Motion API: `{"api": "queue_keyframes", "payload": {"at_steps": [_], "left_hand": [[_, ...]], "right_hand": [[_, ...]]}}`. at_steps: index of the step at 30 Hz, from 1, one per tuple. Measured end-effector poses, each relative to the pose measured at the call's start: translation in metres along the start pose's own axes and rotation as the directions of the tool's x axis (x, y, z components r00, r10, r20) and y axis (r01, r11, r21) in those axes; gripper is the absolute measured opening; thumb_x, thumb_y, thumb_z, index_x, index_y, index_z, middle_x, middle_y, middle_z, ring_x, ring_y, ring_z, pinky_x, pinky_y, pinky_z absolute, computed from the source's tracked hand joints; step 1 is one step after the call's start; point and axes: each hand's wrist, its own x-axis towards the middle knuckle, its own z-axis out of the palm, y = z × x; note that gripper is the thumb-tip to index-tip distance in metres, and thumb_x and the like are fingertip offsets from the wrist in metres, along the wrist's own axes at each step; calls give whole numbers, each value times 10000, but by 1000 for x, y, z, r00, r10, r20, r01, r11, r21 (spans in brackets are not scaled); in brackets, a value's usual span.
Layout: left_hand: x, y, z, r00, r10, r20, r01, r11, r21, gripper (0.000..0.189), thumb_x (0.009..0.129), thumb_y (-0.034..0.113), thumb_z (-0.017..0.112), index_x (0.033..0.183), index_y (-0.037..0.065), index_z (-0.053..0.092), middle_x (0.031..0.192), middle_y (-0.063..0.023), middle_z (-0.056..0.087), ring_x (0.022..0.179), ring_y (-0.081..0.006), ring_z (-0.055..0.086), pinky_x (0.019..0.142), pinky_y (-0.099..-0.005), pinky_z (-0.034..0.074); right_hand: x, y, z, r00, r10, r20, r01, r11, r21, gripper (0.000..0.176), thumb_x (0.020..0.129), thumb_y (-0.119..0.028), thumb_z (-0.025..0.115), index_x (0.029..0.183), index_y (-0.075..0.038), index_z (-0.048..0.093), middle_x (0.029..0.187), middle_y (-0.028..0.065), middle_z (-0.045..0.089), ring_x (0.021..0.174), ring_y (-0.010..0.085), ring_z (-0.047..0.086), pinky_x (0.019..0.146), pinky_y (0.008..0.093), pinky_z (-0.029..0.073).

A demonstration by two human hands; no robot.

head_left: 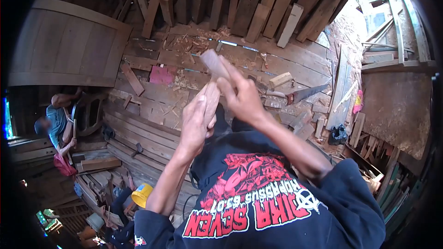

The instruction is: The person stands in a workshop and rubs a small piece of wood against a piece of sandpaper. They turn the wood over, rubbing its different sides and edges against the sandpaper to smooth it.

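My left hand (196,117) is wrapped round a brown piece of wood (212,96) that points up and away from my body. At the far end of this wood, my right hand (243,94) grips a paler, flat, rectangular piece (214,62) between thumb and fingers. The pale piece overlaps the tip of the brown wood, and I cannot tell whether the two are separate. Both hands are close together in front of my dark printed shirt (258,198), above the plank floor.
Upright timber (249,7) lines the far wall. On the floor lie a handsaw (307,94), wood shavings (189,44), a pink sheet (161,74) and offcuts. A panelled wooden door (69,44) stands at left. Another person (57,122) sits below it, near a yellow bucket (142,194).
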Motion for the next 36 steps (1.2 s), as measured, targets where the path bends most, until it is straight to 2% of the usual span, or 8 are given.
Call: {"api": "queue_keyframes", "payload": {"at_steps": [3,7,11,14,16,18,31,36], "left_hand": [[16,3,-9,999,21,-31,-20,999,28,420,1133,373,416,1410,98,573,737,62,488,528,-36,415,403,-203,309],[6,8,11,999,39,-13,-39,999,-38,418,1122,386,414,1366,104,604,741,73,504,535,-24,426,402,-203,314],[16,4,-9,992,121,-34,-121,993,-12,426,1129,391,406,1385,103,588,726,59,495,527,-33,418,400,-209,304],[9,14,9,999,53,9,-53,998,-33,414,1130,399,406,1380,117,577,722,60,493,525,-31,410,401,-208,296],[13,9,2,999,-12,-41,10,999,-50,413,1138,373,386,1438,113,502,739,44,496,529,-33,396,402,-198,295],[14,11,13,999,25,-42,-26,999,-23,332,1141,337,359,1228,98,571,734,40,483,523,-31,380,396,-192,293],[12,24,25,998,20,52,-21,1000,16,459,1140,361,384,1482,91,527,773,53,523,543,-24,406,408,-203,311],[17,19,20,997,40,61,-39,999,-21,462,1141,369,391,1502,108,510,760,40,517,543,-25,404,403,-201,301]], "right_hand": [[-12,-6,4,965,-262,24,262,964,-51,551,1011,-265,637,1496,-34,513,953,295,715,811,443,727,722,477,580],[15,-9,-4,977,210,-36,-203,969,138,585,981,-244,661,1521,-73,515,961,273,733,853,418,746,759,470,589],[-16,-8,14,978,-210,10,210,978,3,583,980,-231,658,1519,-66,509,967,287,725,838,416,751,758,472,599],[8,-13,3,987,143,-69,-131,978,164,583,983,-240,651,1533,-108,508,1021,269,734,868,435,737,771,500,598],[-22,-14,10,992,-123,26,120,988,103,598,993,-259,644,1544,-95,478,1013,262,737,834,434,735,757,512,590],[-5,1,2,998,-56,26,55,998,29,599,999,-269,647,1552,-114,477,960,256,739,788,429,731,761,506,591],[8,4,-11,985,-53,-163,63,997,54,537,983,-176,663,1474,1,539,1063,287,729,959,402,754,859,435,591],[-21,-13,-25,992,-80,98,89,992,-91,555,980,-251,680,1453,13,558,1121,318,704,997,389,750,855,424,601]]}}
